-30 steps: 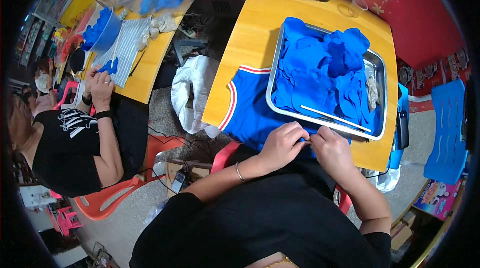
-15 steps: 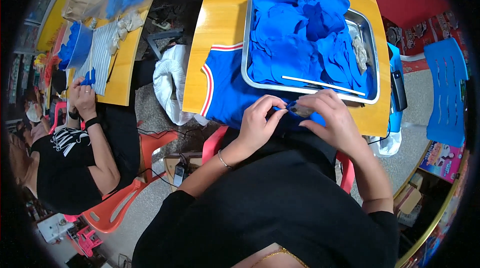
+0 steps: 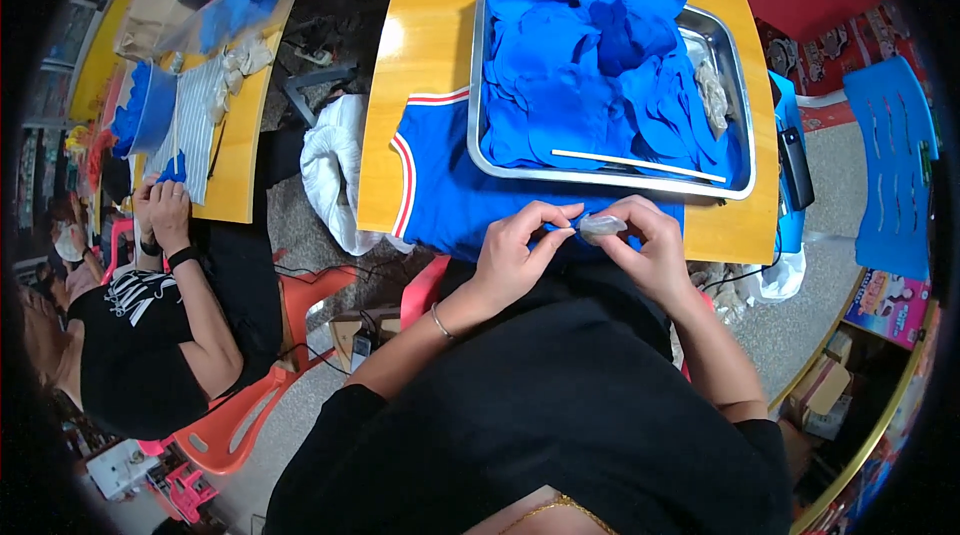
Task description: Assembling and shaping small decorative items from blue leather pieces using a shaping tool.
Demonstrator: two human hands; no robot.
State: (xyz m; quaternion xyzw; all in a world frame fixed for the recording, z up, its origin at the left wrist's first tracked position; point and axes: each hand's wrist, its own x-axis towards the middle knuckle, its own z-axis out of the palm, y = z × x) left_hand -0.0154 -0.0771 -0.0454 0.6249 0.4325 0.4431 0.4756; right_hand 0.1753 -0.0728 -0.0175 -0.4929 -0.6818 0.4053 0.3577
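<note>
My left hand is closed in a pinch at the table's near edge, with a sliver of dark blue showing at its fingertips. Just beside it, my right hand grips a small greyish, partly see-through oval thing between thumb and fingers; its kind is hard to make out. The fingertips of both hands are close together. Under and behind them lies a blue cloth garment with red and white striped edging. A metal tray rests partly on it, heaped with flat blue petal-shaped pieces.
A thin white stick and a crumpled greyish cloth or wrap lie in the tray. On the left, another person's hands work at a second yellow table. A blue plastic chair stands at the right.
My right hand has turned and drawn its fingers together, so the greyish oval thing shows more plainly. My left hand stays pinched in nearly the same place. The view has shifted slightly.
</note>
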